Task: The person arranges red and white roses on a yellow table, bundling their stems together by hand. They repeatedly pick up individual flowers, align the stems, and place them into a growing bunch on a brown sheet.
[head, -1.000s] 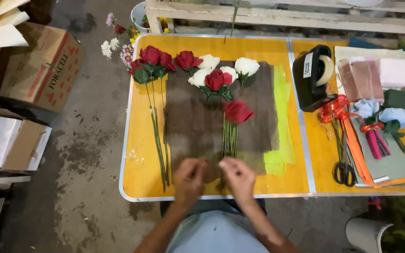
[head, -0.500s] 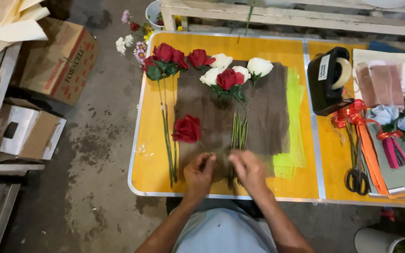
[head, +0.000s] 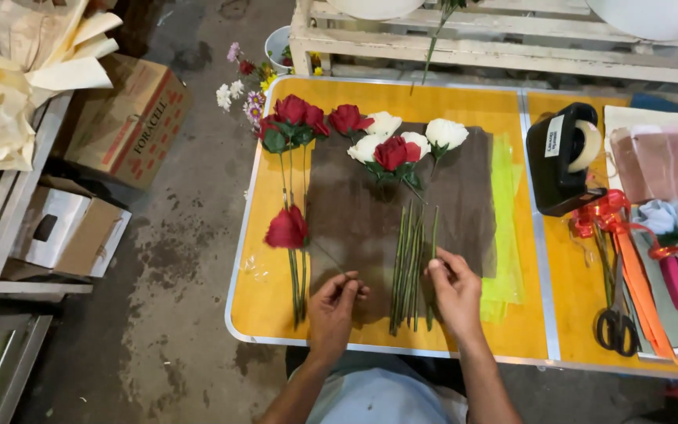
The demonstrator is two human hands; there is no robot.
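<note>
Yellow tabletop (head: 464, 98) carries everything, and a brown sheet of wrapping paper (head: 355, 212) lies across its middle with a lime-green sheet (head: 509, 228) showing along the edge at three o'clock. On the brown sheet a cluster of red and white roses (head: 402, 145) points its heads toward twelve o'clock and its stems toward six. The right hand (head: 458, 292) rests on the lower ends of those bunched stems (head: 410, 267), fingers curled narrow around one of them. The left hand (head: 333, 308), at about eight o'clock from the bunch, pinches the thin stem of a single red rose (head: 287, 228), whose head hangs at ten o'clock from that hand, just over the left border of the brown paper. To add this rose well, I judge the stem should be laid parallel beside the others, with the bloom level with its neighbours, while the right hand keeps the stem ends gathered. Scissors (head: 615, 326) wait at four o'clock.
</note>
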